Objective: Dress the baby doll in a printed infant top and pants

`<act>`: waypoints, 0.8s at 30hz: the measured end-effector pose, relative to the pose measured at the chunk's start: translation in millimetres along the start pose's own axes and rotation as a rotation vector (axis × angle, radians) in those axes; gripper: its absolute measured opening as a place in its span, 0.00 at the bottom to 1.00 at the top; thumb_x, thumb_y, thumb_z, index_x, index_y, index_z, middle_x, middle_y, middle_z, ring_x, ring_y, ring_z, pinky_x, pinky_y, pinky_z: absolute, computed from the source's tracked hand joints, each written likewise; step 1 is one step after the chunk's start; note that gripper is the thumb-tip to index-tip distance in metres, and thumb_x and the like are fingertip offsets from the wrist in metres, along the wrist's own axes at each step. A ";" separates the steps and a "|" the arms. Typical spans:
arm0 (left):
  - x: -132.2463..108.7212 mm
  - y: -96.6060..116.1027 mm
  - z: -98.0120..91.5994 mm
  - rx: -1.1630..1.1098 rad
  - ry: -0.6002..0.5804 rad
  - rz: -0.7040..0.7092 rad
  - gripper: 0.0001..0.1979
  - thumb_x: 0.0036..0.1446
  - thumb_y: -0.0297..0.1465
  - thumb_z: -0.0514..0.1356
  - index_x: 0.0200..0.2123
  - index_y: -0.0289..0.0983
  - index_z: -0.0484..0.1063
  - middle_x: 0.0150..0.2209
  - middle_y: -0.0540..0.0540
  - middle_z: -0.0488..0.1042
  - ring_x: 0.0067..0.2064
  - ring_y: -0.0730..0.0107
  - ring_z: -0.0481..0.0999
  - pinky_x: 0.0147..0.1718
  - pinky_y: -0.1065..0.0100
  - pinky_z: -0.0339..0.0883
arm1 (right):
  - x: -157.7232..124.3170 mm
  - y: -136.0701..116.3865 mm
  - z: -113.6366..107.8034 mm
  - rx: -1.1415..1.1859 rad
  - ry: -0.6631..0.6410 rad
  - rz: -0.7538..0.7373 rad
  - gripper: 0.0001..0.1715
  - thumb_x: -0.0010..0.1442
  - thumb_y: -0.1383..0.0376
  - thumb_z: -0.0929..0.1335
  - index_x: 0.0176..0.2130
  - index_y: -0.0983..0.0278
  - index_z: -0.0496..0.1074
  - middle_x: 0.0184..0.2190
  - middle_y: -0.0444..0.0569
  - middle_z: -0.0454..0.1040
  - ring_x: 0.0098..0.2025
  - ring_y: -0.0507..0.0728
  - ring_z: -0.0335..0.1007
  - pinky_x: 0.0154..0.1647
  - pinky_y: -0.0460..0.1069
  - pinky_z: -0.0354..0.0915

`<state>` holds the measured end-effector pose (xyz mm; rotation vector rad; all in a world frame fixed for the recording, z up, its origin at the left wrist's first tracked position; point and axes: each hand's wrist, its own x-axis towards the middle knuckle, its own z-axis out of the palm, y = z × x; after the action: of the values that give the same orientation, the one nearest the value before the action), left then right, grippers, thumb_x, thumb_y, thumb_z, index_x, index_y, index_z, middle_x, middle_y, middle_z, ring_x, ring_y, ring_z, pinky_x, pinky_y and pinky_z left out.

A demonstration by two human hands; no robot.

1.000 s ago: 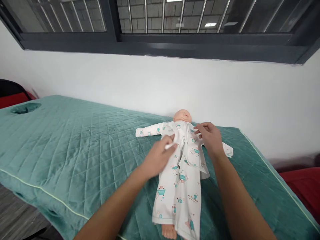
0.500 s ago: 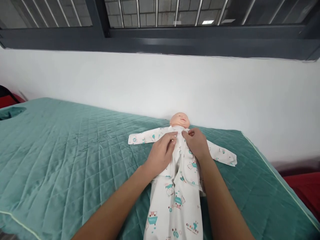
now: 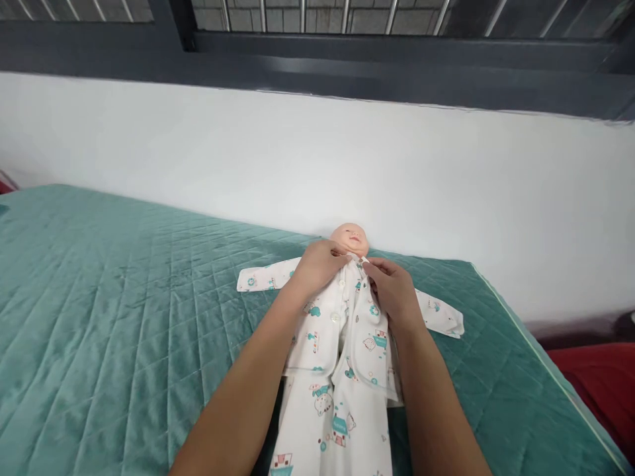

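Observation:
A baby doll (image 3: 350, 238) lies on its back, head toward the wall, dressed in a white printed jacket (image 3: 317, 330) and matching trousers (image 3: 337, 423). The jacket's front hangs open in two flaps with round buttons along one edge, and its sleeves spread to both sides. At the collar, my left hand (image 3: 321, 266) pinches the left front edge just below the doll's chin. My right hand (image 3: 391, 284) grips the opposite edge near the neck, fingertips close to those of my left. Part of the doll's chest is hidden by my hands.
A green quilted cover (image 3: 149, 297) spreads beneath the doll. Behind stands a white wall (image 3: 297, 158) below a dark window frame (image 3: 317, 66) with metal bars. Red fabric (image 3: 595, 377) shows at the right edge.
My left hand has moved up to the collar beside the chin, uncovering the buttons on the left flap. My right hand stays at the right edge. The view has shifted slightly.

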<state>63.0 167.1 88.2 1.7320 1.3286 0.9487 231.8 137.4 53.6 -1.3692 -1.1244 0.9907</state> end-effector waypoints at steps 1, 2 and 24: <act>-1.0 -0.5 0.5 0.016 0.001 0.003 0.06 0.55 0.30 0.61 0.30 0.36 0.78 0.34 0.46 0.81 0.37 0.65 0.77 0.37 0.66 0.63 | -0.4 -0.5 0.5 -0.011 -0.004 -0.005 0.17 0.50 0.54 0.73 0.35 0.63 0.79 0.29 0.45 0.78 0.29 0.54 0.68 0.32 0.49 0.62; -2.1 -1.3 0.6 0.027 0.005 0.004 0.06 0.55 0.30 0.61 0.29 0.36 0.78 0.34 0.47 0.81 0.37 0.65 0.77 0.36 0.66 0.63 | -0.9 -1.2 1.0 -0.030 -0.007 -0.017 0.17 0.51 0.54 0.73 0.35 0.63 0.80 0.30 0.45 0.79 0.30 0.54 0.69 0.34 0.50 0.63; -1.9 -13.6 13.5 -0.598 0.053 -0.087 0.04 0.53 0.25 0.66 0.28 0.34 0.74 0.23 0.50 0.74 0.24 0.77 0.70 0.28 0.71 0.65 | -9.8 -5.0 12.1 -0.085 -0.047 -0.172 0.19 0.53 0.56 0.74 0.44 0.61 0.80 0.36 0.48 0.81 0.39 0.57 0.75 0.45 0.52 0.68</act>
<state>68.8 166.2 69.9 1.1884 1.0017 1.1976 217.5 130.4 57.1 -1.2979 -1.3094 0.8630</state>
